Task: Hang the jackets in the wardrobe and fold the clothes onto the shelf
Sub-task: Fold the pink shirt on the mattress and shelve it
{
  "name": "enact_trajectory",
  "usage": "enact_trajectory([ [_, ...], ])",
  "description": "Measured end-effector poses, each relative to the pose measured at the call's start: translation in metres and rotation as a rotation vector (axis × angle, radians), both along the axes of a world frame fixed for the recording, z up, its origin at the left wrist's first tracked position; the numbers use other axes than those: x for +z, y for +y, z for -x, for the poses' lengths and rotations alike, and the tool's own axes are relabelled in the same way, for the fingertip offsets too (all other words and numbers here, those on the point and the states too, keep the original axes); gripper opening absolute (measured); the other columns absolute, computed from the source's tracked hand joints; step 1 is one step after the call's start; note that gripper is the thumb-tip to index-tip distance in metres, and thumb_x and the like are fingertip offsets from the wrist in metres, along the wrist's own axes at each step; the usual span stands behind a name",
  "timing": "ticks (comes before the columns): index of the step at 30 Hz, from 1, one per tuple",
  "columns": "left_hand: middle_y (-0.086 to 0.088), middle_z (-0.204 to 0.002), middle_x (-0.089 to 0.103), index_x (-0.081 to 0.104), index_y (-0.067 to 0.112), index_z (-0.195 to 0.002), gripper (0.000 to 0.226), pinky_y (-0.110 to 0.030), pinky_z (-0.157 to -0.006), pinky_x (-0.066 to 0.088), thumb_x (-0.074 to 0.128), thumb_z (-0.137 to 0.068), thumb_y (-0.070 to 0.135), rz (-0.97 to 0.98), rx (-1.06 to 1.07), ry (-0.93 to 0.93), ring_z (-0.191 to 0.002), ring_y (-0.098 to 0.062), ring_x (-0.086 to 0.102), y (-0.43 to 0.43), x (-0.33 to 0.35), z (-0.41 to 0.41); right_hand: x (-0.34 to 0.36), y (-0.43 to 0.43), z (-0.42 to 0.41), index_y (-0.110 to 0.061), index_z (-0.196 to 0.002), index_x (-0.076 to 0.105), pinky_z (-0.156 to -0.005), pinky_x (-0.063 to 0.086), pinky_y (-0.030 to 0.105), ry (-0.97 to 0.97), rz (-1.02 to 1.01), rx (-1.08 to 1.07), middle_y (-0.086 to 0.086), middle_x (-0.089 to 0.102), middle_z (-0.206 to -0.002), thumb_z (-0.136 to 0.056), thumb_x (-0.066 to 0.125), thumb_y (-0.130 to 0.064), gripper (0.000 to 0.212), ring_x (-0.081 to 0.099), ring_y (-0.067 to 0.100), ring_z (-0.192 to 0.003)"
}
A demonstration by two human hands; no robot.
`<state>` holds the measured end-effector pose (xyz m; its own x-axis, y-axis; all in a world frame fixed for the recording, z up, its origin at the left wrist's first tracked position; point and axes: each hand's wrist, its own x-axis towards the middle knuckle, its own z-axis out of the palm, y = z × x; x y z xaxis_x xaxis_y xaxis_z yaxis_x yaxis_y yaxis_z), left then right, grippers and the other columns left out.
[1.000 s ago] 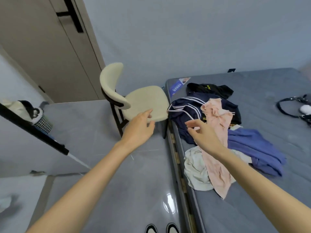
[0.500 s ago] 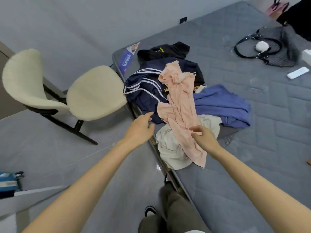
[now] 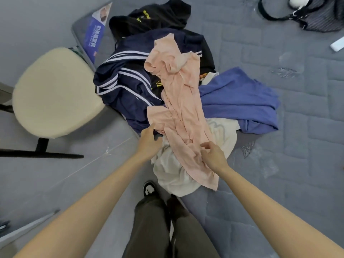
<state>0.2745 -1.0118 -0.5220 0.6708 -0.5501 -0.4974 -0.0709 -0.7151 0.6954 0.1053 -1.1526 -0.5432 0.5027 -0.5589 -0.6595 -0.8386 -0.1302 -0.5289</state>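
- A pile of clothes was seen heaped at the corner of a grey mattress (image 3: 307, 127), with a pink garment (image 3: 178, 101) draped lengthwise over the top.
- Under the pink garment, a navy striped jacket (image 3: 126, 84) lay toward the chair side, a blue top (image 3: 240, 97) on the opposite side, a cream garment (image 3: 173, 174) at the near end, and a black top (image 3: 158, 15) at the far end.
- The left hand (image 3: 149, 142) was placed at the pink garment's near-left edge, fingers loosely curled and touching it; a firm grasp could not be told.
- The right hand (image 3: 212, 155) was pinched on the pink garment's lower part.
- A cream chair (image 3: 54, 90) stood just beside the mattress corner.
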Motion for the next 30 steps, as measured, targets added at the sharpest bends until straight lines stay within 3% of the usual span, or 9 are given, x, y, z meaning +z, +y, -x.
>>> enact_trajectory([
  [4,-0.014,-0.137,0.045,0.041,0.015,-0.137,0.051,-0.044,-0.106,0.036,0.053,-0.087,0.009,-0.041,0.068,0.042,-0.129,-0.03,0.038,-0.007,-0.049,-0.023,-0.033,0.014,-0.02,-0.011,-0.129,0.051,-0.094,0.039,0.027,-0.016,-0.047,0.13,0.008,0.053,-0.131,-0.092,0.053,-0.02,0.038,0.052,0.024,-0.118],
  [7,-0.009,-0.158,0.011,0.019,0.021,-0.151,0.07,-0.043,-0.114,0.021,0.056,-0.092,0.026,-0.174,0.106,-0.037,-0.143,-0.03,0.014,-0.014,-0.08,-0.046,-0.06,0.033,-0.034,-0.015,-0.143,0.031,-0.102,0.035,0.04,0.081,-0.055,0.185,0.008,0.04,-0.138,-0.086,0.063,-0.038,0.069,0.041,0.032,-0.123],
  [9,-0.005,-0.156,0.011,0.017,0.022,-0.15,0.072,-0.042,-0.109,0.024,0.056,-0.09,0.026,-0.223,0.099,-0.163,-0.139,-0.032,0.014,-0.024,-0.097,-0.061,-0.076,0.045,-0.04,-0.015,-0.146,0.02,-0.102,0.035,0.042,0.193,0.069,0.286,0.009,0.032,-0.139,-0.078,0.07,-0.046,0.09,0.036,0.035,-0.122],
  [11,-0.006,-0.15,0.017,0.021,0.023,-0.148,0.071,-0.04,-0.1,0.031,0.057,-0.087,0.025,-0.268,0.049,-0.227,-0.131,-0.033,0.019,-0.034,-0.11,-0.075,-0.088,0.053,-0.043,-0.015,-0.145,0.021,-0.096,0.04,0.041,0.265,0.213,0.372,0.011,0.031,-0.137,-0.077,0.07,-0.046,0.089,0.038,0.034,-0.117],
  [17,-0.009,-0.121,0.031,0.053,0.007,-0.113,0.029,-0.029,-0.073,0.029,0.048,-0.088,0.021,-0.288,0.168,-0.141,-0.108,-0.029,0.031,-0.049,-0.123,-0.083,-0.092,0.06,-0.043,-0.011,-0.141,0.028,-0.085,0.043,0.042,0.243,0.376,0.341,0.012,0.039,-0.13,-0.093,0.044,-0.022,0.052,0.042,0.032,-0.108],
  [20,-0.01,-0.113,0.044,0.051,0.005,-0.106,0.023,-0.03,-0.07,0.032,0.043,-0.094,0.022,-0.181,0.146,-0.074,-0.103,-0.03,0.042,-0.043,-0.115,-0.078,-0.08,0.056,-0.036,-0.005,-0.131,0.038,-0.084,0.039,0.039,0.169,0.353,0.347,0.014,0.047,-0.122,-0.094,0.039,-0.011,0.037,0.046,0.03,-0.102],
  [23,0.004,-0.077,0.04,0.038,0.011,-0.092,0.009,-0.025,-0.054,0.028,0.042,-0.095,0.019,0.047,0.266,0.07,-0.071,-0.015,0.037,-0.034,-0.097,-0.069,-0.062,0.056,-0.029,-0.002,-0.114,0.042,-0.076,0.037,0.039,0.111,0.357,0.288,0.015,0.047,-0.109,-0.092,0.039,-0.004,0.022,0.047,0.029,-0.093],
  [27,0.007,-0.074,0.032,0.033,0.012,-0.091,0.006,-0.024,-0.055,0.026,0.037,-0.094,0.014,0.167,0.377,0.061,-0.064,-0.008,0.03,-0.023,-0.062,-0.062,-0.031,0.054,-0.017,-0.005,-0.094,0.038,-0.067,0.033,0.037,-0.091,0.268,0.014,0.012,0.045,-0.097,-0.09,0.042,0.001,0.009,0.045,0.029,-0.083],
  [30,0.004,-0.083,0.039,0.035,0.011,-0.097,0.008,-0.032,-0.071,0.044,0.039,-0.093,0.016,0.255,0.54,0.144,-0.078,-0.014,0.042,-0.008,-0.04,-0.058,-0.007,0.048,-0.001,-0.002,-0.094,0.04,-0.072,0.037,0.042,-0.181,0.327,-0.018,0.015,0.048,-0.096,-0.089,0.04,0.001,0.006,0.045,0.031,-0.083],
])
